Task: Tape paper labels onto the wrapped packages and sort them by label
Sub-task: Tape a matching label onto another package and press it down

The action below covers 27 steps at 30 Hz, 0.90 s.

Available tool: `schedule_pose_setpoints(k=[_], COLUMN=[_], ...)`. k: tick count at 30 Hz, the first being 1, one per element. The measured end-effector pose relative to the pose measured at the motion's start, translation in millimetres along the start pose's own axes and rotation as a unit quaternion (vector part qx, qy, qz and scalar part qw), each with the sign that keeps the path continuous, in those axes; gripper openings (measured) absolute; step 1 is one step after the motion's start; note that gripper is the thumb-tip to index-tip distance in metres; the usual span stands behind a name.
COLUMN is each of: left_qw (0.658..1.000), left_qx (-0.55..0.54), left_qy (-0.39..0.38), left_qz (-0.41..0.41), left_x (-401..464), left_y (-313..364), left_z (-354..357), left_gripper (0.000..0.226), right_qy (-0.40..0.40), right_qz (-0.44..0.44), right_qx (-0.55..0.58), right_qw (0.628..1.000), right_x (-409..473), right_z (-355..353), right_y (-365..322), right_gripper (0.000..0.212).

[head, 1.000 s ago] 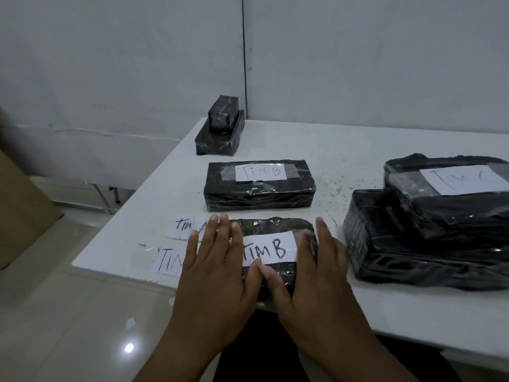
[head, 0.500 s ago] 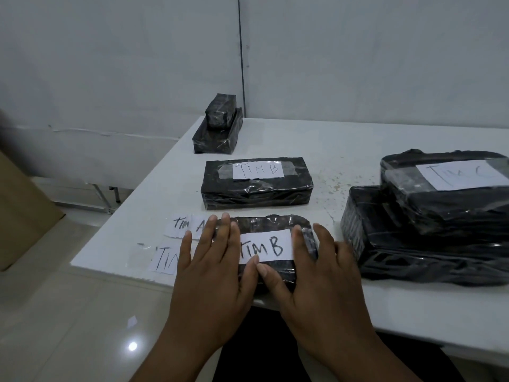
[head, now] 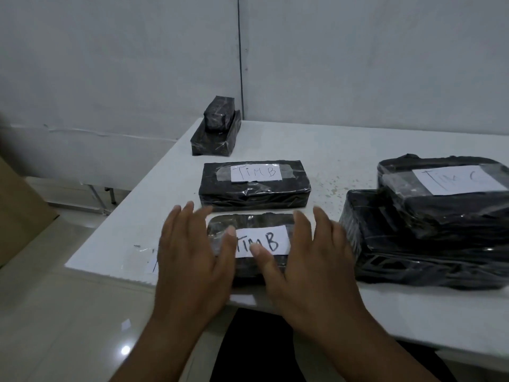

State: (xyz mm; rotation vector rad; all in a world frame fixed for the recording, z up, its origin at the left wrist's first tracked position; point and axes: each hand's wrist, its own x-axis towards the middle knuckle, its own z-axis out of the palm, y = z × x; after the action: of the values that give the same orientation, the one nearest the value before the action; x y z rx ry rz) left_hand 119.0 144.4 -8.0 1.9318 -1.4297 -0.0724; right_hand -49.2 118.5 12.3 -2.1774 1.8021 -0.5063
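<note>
A small black wrapped package lies near the front edge of the white table. A white paper label on its top reads "TIM B". My left hand lies flat over the package's left end, fingers straight, with the thumb at the label's left edge. My right hand lies flat over the right end, its thumb pressing the label's lower edge. Both hands are motion-blurred. Just behind sits a second black package with a taped "TIM B" label.
Two unlabelled black packages are stacked at the table's far left corner. On the right, a package with a "TIM C" label rests on a larger black package. A loose paper label peeks out beside my left hand. Cardboard stands on the floor, left.
Both hands have slid forward and slightly apart over the near package, leaving more of its label uncovered. My left hand now hides most of the loose labels on the table.
</note>
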Motion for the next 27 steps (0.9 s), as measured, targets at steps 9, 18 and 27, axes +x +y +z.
schedule_pose_setpoints(k=[9,18,27], left_qw=[0.983,0.993,0.996], left_qx=[0.119,0.042,-0.013], left_qy=[-0.129,-0.076,0.082], left_qz=[-0.057,-0.08,-0.038], left_x=[108.7,122.9,102.9], left_y=[-1.7,5.3,22.3], left_z=[6.7,8.7,-50.1], left_gripper=[0.052,0.043,0.05], right_qy=[-0.036,0.012,0.106], right_qz=[0.082,0.128,0.042], right_qx=[0.003,0.182,0.229], right_qw=[0.996,0.975,0.967], right_x=[101.5,126.0,83.7], right_z=[-8.4,-1.5,-26.9], right_y=[-17.7,-11.8,-19.2], right_gripper=[0.083,0.054,0.045])
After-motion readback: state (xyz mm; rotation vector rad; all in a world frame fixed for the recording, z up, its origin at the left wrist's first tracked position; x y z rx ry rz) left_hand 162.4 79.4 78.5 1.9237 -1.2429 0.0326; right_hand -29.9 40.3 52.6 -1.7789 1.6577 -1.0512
